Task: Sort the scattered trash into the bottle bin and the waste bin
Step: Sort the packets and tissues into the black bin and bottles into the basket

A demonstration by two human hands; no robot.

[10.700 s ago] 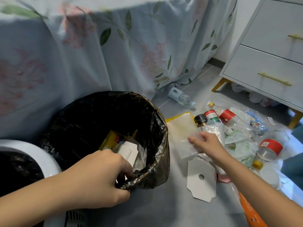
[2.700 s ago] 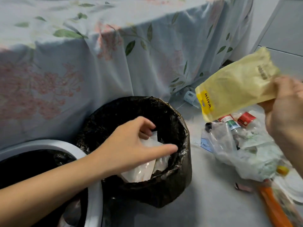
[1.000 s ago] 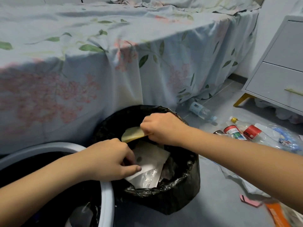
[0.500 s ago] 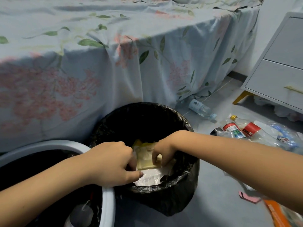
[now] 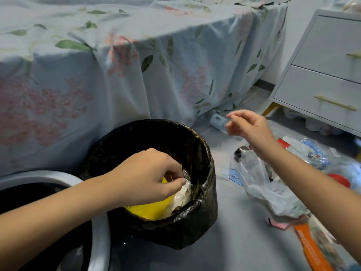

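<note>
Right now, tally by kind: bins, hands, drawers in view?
Bins: 2, black-lined bin and white bin
Hands: 2, left hand pinching a wrapper and right hand
Drawers: 2, upper drawer and lower drawer
Total: 6

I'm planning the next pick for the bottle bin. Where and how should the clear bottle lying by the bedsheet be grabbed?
Judging by its pose, grip the clear bottle across its labelled body, coming from above. It lies on its side on the floor against the bedsheet, so the top is free. The empty right hand hovers nearest.
</note>
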